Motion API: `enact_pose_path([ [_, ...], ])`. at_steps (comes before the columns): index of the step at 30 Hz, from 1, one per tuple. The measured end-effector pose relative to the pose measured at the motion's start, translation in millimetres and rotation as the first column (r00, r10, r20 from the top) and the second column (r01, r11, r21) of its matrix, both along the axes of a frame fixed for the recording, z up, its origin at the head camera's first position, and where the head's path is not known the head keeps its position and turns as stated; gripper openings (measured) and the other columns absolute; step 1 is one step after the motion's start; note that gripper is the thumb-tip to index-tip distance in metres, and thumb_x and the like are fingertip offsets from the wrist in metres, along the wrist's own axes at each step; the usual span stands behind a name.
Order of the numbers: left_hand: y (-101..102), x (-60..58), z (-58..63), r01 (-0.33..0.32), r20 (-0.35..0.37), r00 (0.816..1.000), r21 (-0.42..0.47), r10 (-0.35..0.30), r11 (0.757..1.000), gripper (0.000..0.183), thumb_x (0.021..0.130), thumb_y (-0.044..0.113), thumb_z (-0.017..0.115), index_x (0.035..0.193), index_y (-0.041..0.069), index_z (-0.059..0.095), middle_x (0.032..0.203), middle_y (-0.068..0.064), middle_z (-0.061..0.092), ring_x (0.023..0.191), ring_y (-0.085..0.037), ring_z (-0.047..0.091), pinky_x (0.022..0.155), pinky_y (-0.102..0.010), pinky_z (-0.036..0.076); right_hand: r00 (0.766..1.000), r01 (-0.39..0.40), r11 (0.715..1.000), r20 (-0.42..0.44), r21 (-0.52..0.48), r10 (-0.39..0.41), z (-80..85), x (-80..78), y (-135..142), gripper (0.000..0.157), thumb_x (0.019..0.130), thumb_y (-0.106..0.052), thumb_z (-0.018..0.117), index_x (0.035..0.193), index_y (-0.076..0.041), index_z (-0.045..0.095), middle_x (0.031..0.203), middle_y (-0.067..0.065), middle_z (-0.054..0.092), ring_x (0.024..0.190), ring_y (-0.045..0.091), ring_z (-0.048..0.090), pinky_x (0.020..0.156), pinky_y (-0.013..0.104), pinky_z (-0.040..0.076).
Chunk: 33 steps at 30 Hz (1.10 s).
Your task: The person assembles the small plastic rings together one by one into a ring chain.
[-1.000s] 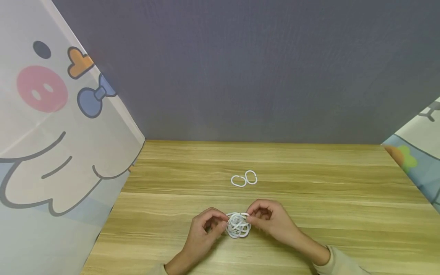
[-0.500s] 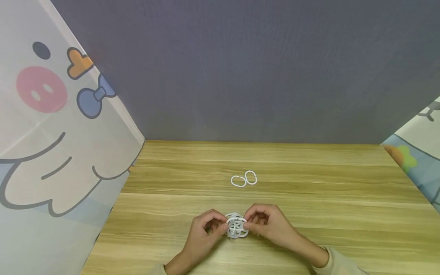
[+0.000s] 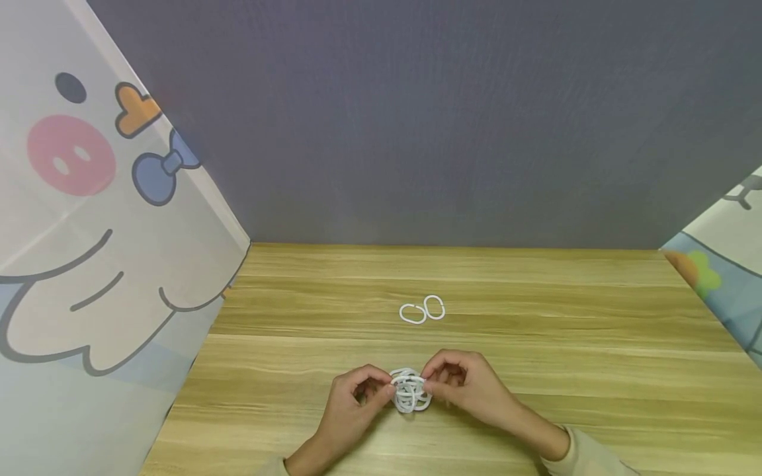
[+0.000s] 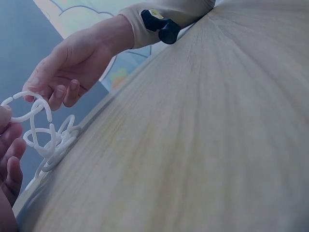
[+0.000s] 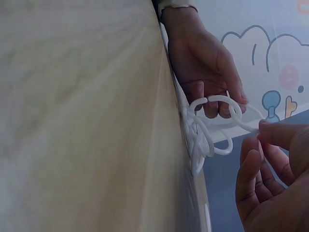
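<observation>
Both hands pinch a white plastic link (image 3: 409, 379), an oval ring with a gap, raised over a heap of similar links (image 3: 411, 404) on the table. My left hand (image 3: 355, 404) grips its left side between thumb and index finger. On the opposite side, my right hand (image 3: 473, 389) pinches it with thumb and index finger, the other fingers curled loosely. In the left wrist view, another link (image 4: 33, 126) hangs through the held one and leads down to the heap. The right wrist view shows the heap (image 5: 197, 145) low at the table surface, several links tangled together.
Two loose white links, a left one (image 3: 413, 322) and a right one (image 3: 442, 307), lie on the wooden table (image 3: 565, 317) beyond the hands. A grey panel (image 3: 452, 132) stands along the far edge. Printed cartoon panels (image 3: 196, 264) flank the left and right sides.
My right hand came closer to my left hand, then rose slightly. The held link has tipped and now appears flatter from above. The two loose links have not moved.
</observation>
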<state>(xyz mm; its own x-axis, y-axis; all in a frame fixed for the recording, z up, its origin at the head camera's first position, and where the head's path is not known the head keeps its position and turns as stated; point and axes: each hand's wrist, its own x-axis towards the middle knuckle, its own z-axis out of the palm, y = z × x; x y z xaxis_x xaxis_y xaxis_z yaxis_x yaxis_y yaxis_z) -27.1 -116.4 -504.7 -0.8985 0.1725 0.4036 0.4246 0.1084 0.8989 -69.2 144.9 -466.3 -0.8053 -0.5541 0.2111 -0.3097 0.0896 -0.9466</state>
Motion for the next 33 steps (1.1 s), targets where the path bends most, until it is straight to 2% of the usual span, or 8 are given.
enact_pose_path([
  [4, 0, 0.1, 0.0, -0.002, 0.001, 1.0, 0.006, 0.002, 1.0, 0.012, 0.097, -0.004, 0.079, 0.101, 0.008, 0.079, 0.082, -0.008, 0.074, 0.07, 0.002, 0.056, 0.054, -0.022, 0.049, 0.999, 0.037, 0.999, -0.018, 0.011, -0.037, 2.0, -4.9, 4, 0.009, 0.098, 0.0, 0.081, 0.106, -0.004, 0.077, 0.08, 0.006, 0.072, 0.064, 0.005, 0.061, 0.049, 0.023, 0.05],
  [9, 0, 0.1, 0.2, -0.001, -0.005, 1.0, 0.008, 0.001, 1.0, 0.012, 0.097, -0.004, 0.079, 0.101, 0.008, 0.079, 0.081, -0.008, 0.074, 0.07, 0.001, 0.056, 0.054, -0.022, 0.049, 0.997, 0.074, 0.997, -0.015, 0.016, -0.074, 5.1, -13.3, 9, 0.01, 0.1, 0.003, 0.078, 0.109, 0.0, 0.076, 0.082, 0.009, 0.07, 0.058, 0.017, 0.061, 0.047, 0.023, 0.048],
  [11, 1, 0.1, 0.4, -0.002, 0.001, 1.0, 0.007, 0.002, 1.0, 0.012, 0.097, -0.004, 0.079, 0.101, 0.008, 0.079, 0.082, -0.008, 0.074, 0.07, 0.001, 0.056, 0.055, -0.022, 0.049, 0.996, 0.084, 0.996, -0.01, 0.022, -0.084, 5.8, -16.9, 11, 0.011, 0.1, 0.003, 0.077, 0.11, 0.001, 0.076, 0.083, 0.011, 0.07, 0.057, 0.022, 0.061, 0.046, 0.024, 0.049],
  [17, 1, 0.2, 0.4, -0.006, 0.016, 1.0, 0.005, 0.006, 1.0, 0.011, 0.098, -0.003, 0.079, 0.101, 0.007, 0.079, 0.082, -0.008, 0.074, 0.072, 0.001, 0.057, 0.056, -0.021, 0.05, 0.991, 0.135, 0.99, -0.02, 0.034, -0.134, 8.6, -30.2, 16, 0.011, 0.101, 0.004, 0.075, 0.112, 0.005, 0.074, 0.09, 0.022, 0.071, 0.061, 0.025, 0.065, 0.05, 0.032, 0.055],
  [21, 1, 0.3, -0.3, -0.009, 0.016, 1.0, 0.002, 0.009, 1.0, 0.011, 0.097, -0.003, 0.08, 0.1, 0.007, 0.079, 0.082, -0.008, 0.075, 0.072, 0.001, 0.057, 0.056, -0.021, 0.05, 0.986, 0.167, 0.986, -0.018, 0.025, -0.167, 11.5, -42.2, 20, 0.014, 0.102, 0.003, 0.075, 0.114, 0.009, 0.072, 0.088, 0.025, 0.069, 0.058, 0.028, 0.063, 0.047, 0.034, 0.054],
  [26, 0, -0.5, -1.8, -0.003, 0.011, 1.0, 0.0, 0.003, 1.0, 0.011, 0.098, -0.003, 0.079, 0.1, 0.008, 0.079, 0.083, -0.008, 0.075, 0.071, 0.001, 0.056, 0.056, -0.022, 0.049, 0.976, 0.216, 0.976, -0.012, 0.038, -0.216, 14.0, -54.6, 22, 0.015, 0.102, 0.003, 0.075, 0.116, 0.009, 0.073, 0.089, 0.021, 0.07, 0.06, 0.023, 0.063, 0.048, 0.031, 0.053],
  [33, 0, -0.6, -2.2, 0.003, 0.006, 1.0, 0.007, -0.003, 1.0, 0.012, 0.099, -0.004, 0.078, 0.1, 0.007, 0.079, 0.083, -0.008, 0.075, 0.07, 0.001, 0.055, 0.055, -0.022, 0.049, 0.967, 0.234, 0.965, 0.073, 0.121, -0.244, 12.0, -65.2, 20, 0.02, 0.1, 0.001, 0.079, 0.118, 0.008, 0.075, 0.089, 0.016, 0.073, 0.061, 0.012, 0.06, 0.051, 0.023, 0.049],
])
